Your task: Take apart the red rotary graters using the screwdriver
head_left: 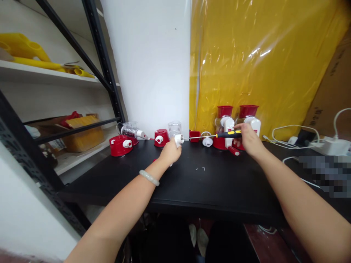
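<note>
The left hand [170,151] is closed in a fist around a small white part [178,139], its round end facing 3 o'clock. The right hand [249,140] grips a screwdriver [219,135] by its black handle with yellow patches. Its thin metal shaft lies level and points to 9 o'clock, the tip meeting the white part. Both are held just above the black table [208,182]. Two red-and-white machines [226,122] stand at 12 o'clock of the right hand, and a red base [120,144] sits at 9 o'clock of the left.
</note>
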`<control>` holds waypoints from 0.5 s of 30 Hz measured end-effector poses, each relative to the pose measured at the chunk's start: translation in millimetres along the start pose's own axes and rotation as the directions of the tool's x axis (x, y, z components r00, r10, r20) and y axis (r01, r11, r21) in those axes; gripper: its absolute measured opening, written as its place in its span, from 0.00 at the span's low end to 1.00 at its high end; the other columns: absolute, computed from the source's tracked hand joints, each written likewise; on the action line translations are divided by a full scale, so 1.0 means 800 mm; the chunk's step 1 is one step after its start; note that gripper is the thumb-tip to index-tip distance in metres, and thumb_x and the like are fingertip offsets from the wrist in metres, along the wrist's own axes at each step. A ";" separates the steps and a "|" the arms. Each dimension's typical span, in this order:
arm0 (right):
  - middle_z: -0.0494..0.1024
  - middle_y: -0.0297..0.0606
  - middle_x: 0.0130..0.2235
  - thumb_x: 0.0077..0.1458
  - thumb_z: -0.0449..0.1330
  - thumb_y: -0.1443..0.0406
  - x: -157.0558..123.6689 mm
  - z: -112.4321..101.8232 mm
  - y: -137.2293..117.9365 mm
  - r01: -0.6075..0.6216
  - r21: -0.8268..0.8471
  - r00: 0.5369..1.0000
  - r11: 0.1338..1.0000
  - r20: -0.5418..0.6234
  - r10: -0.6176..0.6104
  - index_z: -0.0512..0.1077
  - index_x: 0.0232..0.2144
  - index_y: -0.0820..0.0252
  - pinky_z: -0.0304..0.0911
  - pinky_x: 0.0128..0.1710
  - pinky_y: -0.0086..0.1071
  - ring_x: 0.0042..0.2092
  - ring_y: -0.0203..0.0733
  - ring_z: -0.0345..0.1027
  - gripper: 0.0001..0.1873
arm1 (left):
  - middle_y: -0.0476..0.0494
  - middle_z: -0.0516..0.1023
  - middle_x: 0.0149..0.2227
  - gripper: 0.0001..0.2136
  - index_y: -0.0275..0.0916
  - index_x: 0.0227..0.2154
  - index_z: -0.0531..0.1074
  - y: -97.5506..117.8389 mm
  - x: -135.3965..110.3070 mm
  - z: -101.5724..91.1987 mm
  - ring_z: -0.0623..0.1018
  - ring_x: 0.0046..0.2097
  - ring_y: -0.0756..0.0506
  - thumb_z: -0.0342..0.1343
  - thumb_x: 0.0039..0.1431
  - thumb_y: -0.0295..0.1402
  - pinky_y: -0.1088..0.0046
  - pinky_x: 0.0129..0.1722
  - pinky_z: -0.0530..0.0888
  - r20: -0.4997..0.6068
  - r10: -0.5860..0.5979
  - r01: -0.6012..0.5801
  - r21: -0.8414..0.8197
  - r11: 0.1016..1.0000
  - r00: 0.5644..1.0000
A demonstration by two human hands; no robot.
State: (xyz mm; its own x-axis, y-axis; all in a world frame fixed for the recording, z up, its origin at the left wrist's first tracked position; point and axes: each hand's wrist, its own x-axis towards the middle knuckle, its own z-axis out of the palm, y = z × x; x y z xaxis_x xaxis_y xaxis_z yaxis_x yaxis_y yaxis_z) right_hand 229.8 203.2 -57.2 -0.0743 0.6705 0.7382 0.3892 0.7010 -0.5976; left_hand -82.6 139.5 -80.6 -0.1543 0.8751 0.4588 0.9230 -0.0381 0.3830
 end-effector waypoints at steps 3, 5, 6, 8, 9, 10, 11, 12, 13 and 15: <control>0.68 0.36 0.26 0.60 0.47 0.45 -0.001 -0.004 -0.002 -0.034 -0.081 0.999 0.996 0.017 0.035 0.67 0.33 0.54 0.64 0.30 0.41 0.28 0.44 0.65 0.22 | 0.28 0.78 0.42 0.14 0.32 0.45 0.65 0.001 -0.001 -0.001 0.78 0.45 0.36 0.51 0.60 0.35 0.64 0.41 0.72 0.005 -0.003 0.003 0.000 1.000 1.000; 0.70 0.37 0.33 0.59 0.52 0.48 -0.001 -0.005 -0.004 0.042 0.025 0.999 0.999 0.002 -0.042 0.66 0.38 0.53 0.66 0.33 0.40 0.32 0.43 0.67 0.17 | 0.28 0.78 0.41 0.14 0.32 0.45 0.65 0.001 0.000 -0.002 0.79 0.44 0.36 0.51 0.60 0.35 0.64 0.41 0.72 0.002 -0.012 0.012 -0.001 1.000 1.000; 0.70 0.37 0.36 0.57 0.54 0.49 0.000 -0.004 -0.004 0.068 0.100 0.998 0.993 0.004 -0.069 0.64 0.42 0.51 0.66 0.34 0.40 0.33 0.43 0.67 0.17 | 0.28 0.78 0.41 0.14 0.32 0.45 0.65 0.001 0.000 -0.003 0.79 0.44 0.36 0.51 0.60 0.35 0.64 0.40 0.72 -0.001 -0.016 0.016 -0.002 1.000 1.000; 0.68 0.35 0.37 0.54 0.59 0.51 0.001 -0.002 -0.004 0.070 0.237 0.996 0.969 0.038 -0.082 0.60 0.47 0.48 0.68 0.34 0.39 0.33 0.42 0.67 0.21 | 0.28 0.78 0.41 0.14 0.32 0.45 0.65 0.000 0.002 -0.004 0.79 0.44 0.36 0.51 0.60 0.35 0.65 0.41 0.72 -0.010 -0.023 0.023 -0.001 1.000 1.000; 0.68 0.34 0.37 0.52 0.61 0.52 0.001 -0.001 -0.003 0.049 0.300 0.996 0.953 0.063 -0.071 0.59 0.47 0.46 0.68 0.34 0.38 0.33 0.41 0.68 0.23 | 0.28 0.78 0.41 0.14 0.32 0.45 0.65 -0.001 0.002 -0.004 0.79 0.44 0.36 0.51 0.60 0.35 0.65 0.41 0.72 -0.015 -0.025 0.025 0.002 1.000 1.000; 0.68 0.33 0.36 0.51 0.61 0.52 0.002 0.001 -0.002 0.020 0.354 0.995 0.935 0.081 -0.052 0.59 0.47 0.45 0.68 0.35 0.38 0.34 0.41 0.68 0.23 | 0.29 0.78 0.41 0.14 0.32 0.45 0.65 -0.002 0.003 -0.005 0.79 0.45 0.36 0.51 0.60 0.36 0.65 0.41 0.72 -0.020 -0.026 0.026 0.007 1.000 0.999; 0.68 0.33 0.37 0.51 0.61 0.51 0.001 0.002 -0.001 -0.009 0.391 0.996 0.920 0.084 -0.026 0.59 0.46 0.45 0.69 0.35 0.37 0.35 0.41 0.69 0.22 | 0.29 0.78 0.41 0.14 0.32 0.44 0.65 -0.003 0.003 -0.004 0.79 0.45 0.36 0.51 0.60 0.36 0.65 0.41 0.72 -0.025 -0.028 0.028 0.010 1.000 0.999; 0.68 0.33 0.37 0.52 0.59 0.50 0.001 0.004 0.001 -0.040 0.403 0.997 0.914 0.081 0.008 0.60 0.45 0.45 0.69 0.35 0.37 0.36 0.41 0.69 0.21 | 0.30 0.78 0.41 0.13 0.33 0.44 0.65 -0.003 0.004 -0.004 0.79 0.45 0.36 0.51 0.60 0.36 0.66 0.41 0.72 -0.028 -0.028 0.028 0.013 1.000 0.999; 0.68 0.33 0.37 0.54 0.57 0.48 0.000 0.004 0.002 -0.072 0.385 0.996 0.920 0.077 0.046 0.61 0.43 0.47 0.69 0.34 0.37 0.36 0.41 0.69 0.19 | 0.30 0.78 0.41 0.13 0.33 0.44 0.65 -0.004 0.004 -0.003 0.79 0.45 0.37 0.51 0.60 0.36 0.66 0.41 0.72 -0.028 -0.028 0.028 0.014 0.999 0.999; 0.69 0.34 0.33 0.58 0.50 0.45 -0.001 0.004 0.003 -0.136 0.268 0.990 0.954 0.078 0.119 0.64 0.40 0.50 0.67 0.30 0.36 0.30 0.40 0.67 0.19 | 0.31 0.78 0.41 0.14 0.33 0.45 0.65 -0.005 0.004 -0.002 0.79 0.44 0.37 0.52 0.60 0.36 0.67 0.40 0.72 -0.025 -0.023 0.024 0.012 1.000 0.999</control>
State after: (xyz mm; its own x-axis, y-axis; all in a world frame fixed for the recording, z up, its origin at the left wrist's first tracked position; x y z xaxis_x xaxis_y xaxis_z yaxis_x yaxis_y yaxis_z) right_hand 227.9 205.1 -60.6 -0.0985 0.7660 0.6352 0.1351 0.6427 -0.7541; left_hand -87.0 142.0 -79.4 -0.1844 0.8635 0.4695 0.9231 -0.0118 0.3843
